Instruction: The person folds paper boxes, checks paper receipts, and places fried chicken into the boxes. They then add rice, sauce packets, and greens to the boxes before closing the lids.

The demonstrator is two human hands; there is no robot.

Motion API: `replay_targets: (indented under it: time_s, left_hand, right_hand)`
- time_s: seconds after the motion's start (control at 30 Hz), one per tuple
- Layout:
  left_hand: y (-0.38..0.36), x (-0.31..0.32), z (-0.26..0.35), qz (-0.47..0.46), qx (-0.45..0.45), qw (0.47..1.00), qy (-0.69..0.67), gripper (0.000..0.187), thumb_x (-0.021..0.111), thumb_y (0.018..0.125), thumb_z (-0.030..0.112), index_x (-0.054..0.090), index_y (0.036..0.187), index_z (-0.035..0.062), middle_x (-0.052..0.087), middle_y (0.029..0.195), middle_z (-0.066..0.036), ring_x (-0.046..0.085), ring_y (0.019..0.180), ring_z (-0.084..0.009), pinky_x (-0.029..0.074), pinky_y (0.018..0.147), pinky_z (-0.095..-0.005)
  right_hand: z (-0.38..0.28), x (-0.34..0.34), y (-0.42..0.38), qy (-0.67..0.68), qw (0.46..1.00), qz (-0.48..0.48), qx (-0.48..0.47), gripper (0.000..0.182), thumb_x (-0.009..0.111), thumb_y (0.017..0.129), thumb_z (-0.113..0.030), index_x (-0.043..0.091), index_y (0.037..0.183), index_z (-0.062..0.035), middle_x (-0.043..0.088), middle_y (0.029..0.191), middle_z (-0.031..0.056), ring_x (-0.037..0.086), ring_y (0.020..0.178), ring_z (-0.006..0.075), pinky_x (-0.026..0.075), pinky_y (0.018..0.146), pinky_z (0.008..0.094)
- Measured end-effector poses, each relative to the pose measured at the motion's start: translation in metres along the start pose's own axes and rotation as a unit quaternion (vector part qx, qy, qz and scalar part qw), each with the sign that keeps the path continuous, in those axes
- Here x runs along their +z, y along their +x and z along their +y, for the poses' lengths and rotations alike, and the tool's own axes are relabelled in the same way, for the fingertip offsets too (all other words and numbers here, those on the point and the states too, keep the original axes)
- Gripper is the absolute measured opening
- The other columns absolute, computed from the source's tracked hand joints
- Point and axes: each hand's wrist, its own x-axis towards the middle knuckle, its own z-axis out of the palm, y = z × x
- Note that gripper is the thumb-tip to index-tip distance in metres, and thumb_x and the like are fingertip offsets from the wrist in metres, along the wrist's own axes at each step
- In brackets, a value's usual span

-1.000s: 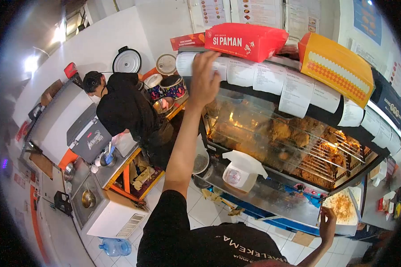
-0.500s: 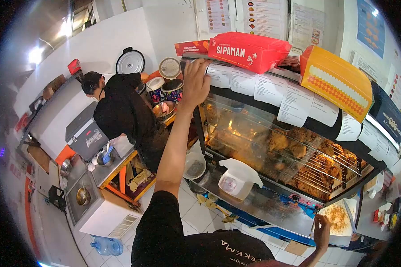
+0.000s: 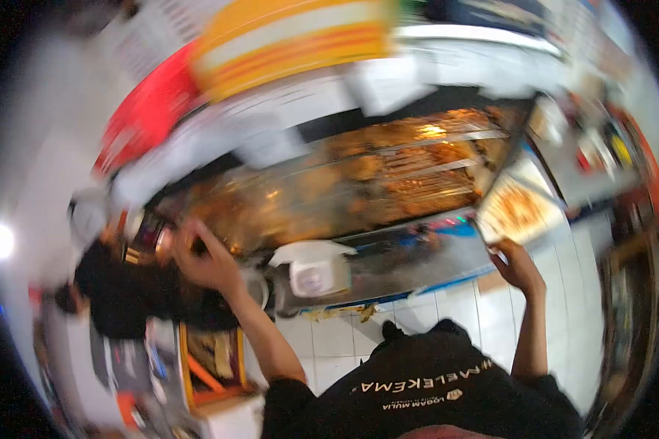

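My left hand [image 3: 206, 260], blurred by motion, is raised near the left end of a glass food warmer [image 3: 329, 183], its thumb and fingers apart and nothing in them. My right hand [image 3: 518, 265] has its fingers curled together at the near right corner of the warmer, where a thin dark edge runs down to the fingertips. I cannot tell what they grip. Just beyond that hand lies a white board [image 3: 545, 219] covered in orange-brown crumbs. Browned fried food [image 3: 424, 164] sits on racks behind the glass. An opened white takeaway box [image 3: 318, 274] stands on the metal ledge [image 3: 388, 267] in front.
A person in black [image 3: 135, 285] bends over at the left, close to my left hand. Yellow [image 3: 293, 44] and red [image 3: 150, 110] boxes stand on top of the warmer, with paper slips [image 3: 391, 84] hanging along its front. A side counter [image 3: 593, 168] holds small items.
My left hand has come off the warmer's top edge and dropped lower. The view has swung to the right. My right hand stays near the crumb-covered board.
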Motion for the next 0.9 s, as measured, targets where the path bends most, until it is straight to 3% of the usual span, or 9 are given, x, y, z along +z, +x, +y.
replay_targets:
  time_s: [0.07,0.1,0.17,0.27,0.33,0.47,0.57,0.73,0.9]
  left_hand:
    - [-0.116,0.028,0.032,-0.183,-0.041,0.966,-0.179,0.013,0.074,0.080,-0.004,0.064,0.080,0.0047,0.066,0.080,-0.006,0.064,0.080,-0.0204,0.052,0.077,-0.0359]
    - [-0.165,0.040,0.086,-0.323,-0.167,0.866,-0.344,0.018,0.079,0.073,-0.003,0.064,0.078,0.0068,0.068,0.081,-0.006,0.065,0.076,-0.0210,0.053,0.074,-0.0361]
    - [-0.240,0.049,0.156,-0.588,0.023,0.743,-0.319,0.011,0.079,0.074,0.003,0.074,0.083,0.0074,0.072,0.083,-0.011,0.070,0.077,-0.0215,0.054,0.074,-0.0340]
    - [-0.342,0.053,0.255,-0.769,-0.027,0.480,-0.422,0.009,0.074,0.082,0.007,0.075,0.090,0.0027,0.074,0.088,-0.012,0.072,0.082,-0.0228,0.054,0.072,-0.0317]
    - [-0.376,0.064,0.304,-0.766,0.047,0.458,-0.450,0.010,0.074,0.083,0.011,0.074,0.089,0.0024,0.074,0.087,-0.012,0.072,0.080,-0.0245,0.054,0.071,-0.0329]
    - [-0.419,0.108,0.379,-0.808,0.184,0.412,-0.379,0.022,0.076,0.085,0.024,0.074,0.087,0.0028,0.072,0.073,-0.011,0.070,0.065,-0.0215,0.053,0.063,-0.0316]
    - [-0.469,0.140,0.418,-0.852,0.119,0.417,-0.295,0.025,0.067,0.091,0.029,0.073,0.090,0.0051,0.071,0.076,-0.013,0.068,0.066,-0.0311,0.053,0.061,-0.0376]
    - [-0.541,0.162,0.480,-0.810,0.094,0.456,-0.356,0.021,0.063,0.092,0.020,0.074,0.098,0.0041,0.073,0.086,-0.016,0.070,0.076,-0.0336,0.054,0.068,-0.0411]
    - [-0.586,0.182,0.559,-0.843,0.106,0.418,-0.320,0.021,0.073,0.086,0.022,0.076,0.095,0.0037,0.072,0.078,-0.016,0.071,0.067,-0.0248,0.054,0.062,-0.0359]
  right_hand:
    - [0.029,-0.008,-0.018,0.009,0.999,-0.009,0.043,0.015,0.066,0.088,-0.012,0.068,0.098,-0.0008,0.066,0.092,0.0188,0.065,0.088,0.0377,0.052,0.078,0.0449]
    - [0.042,-0.017,-0.030,0.009,0.997,-0.008,0.074,0.014,0.067,0.085,-0.012,0.068,0.094,-0.0011,0.066,0.087,0.0186,0.064,0.084,0.0382,0.051,0.075,0.0459]
    - [0.065,-0.035,-0.070,0.010,0.992,0.016,0.126,0.013,0.068,0.083,-0.013,0.067,0.089,-0.0015,0.065,0.082,0.0184,0.064,0.081,0.0386,0.050,0.071,0.0469]
    - [0.112,-0.061,-0.120,-0.001,0.979,0.015,0.203,0.012,0.066,0.083,-0.013,0.065,0.082,-0.0017,0.064,0.075,0.0196,0.063,0.077,0.0398,0.049,0.069,0.0484]
    - [0.155,-0.073,-0.165,-0.001,0.960,0.043,0.278,0.013,0.062,0.083,-0.008,0.069,0.087,0.0013,0.071,0.077,0.0157,0.069,0.073,0.0304,0.054,0.069,0.0389]
    - [0.197,-0.113,-0.243,0.037,0.946,0.073,0.315,0.016,0.065,0.087,-0.014,0.068,0.083,0.0013,0.070,0.070,0.0137,0.069,0.065,0.0267,0.054,0.064,0.0357]
    - [0.221,-0.147,-0.281,0.119,0.883,0.072,0.448,0.025,0.064,0.094,-0.021,0.067,0.081,0.0002,0.069,0.063,0.0108,0.067,0.053,0.0197,0.053,0.054,0.0336]
    - [0.283,-0.174,-0.320,0.110,0.895,0.093,0.422,0.026,0.055,0.090,-0.005,0.067,0.113,-0.0032,0.074,0.089,0.0151,0.072,0.082,0.0298,0.056,0.075,0.0402]
    - [0.351,-0.215,-0.297,0.140,0.898,0.065,0.413,0.033,0.057,0.086,0.000,0.065,0.118,-0.0047,0.072,0.101,0.0207,0.072,0.089,0.0316,0.055,0.084,0.0411]
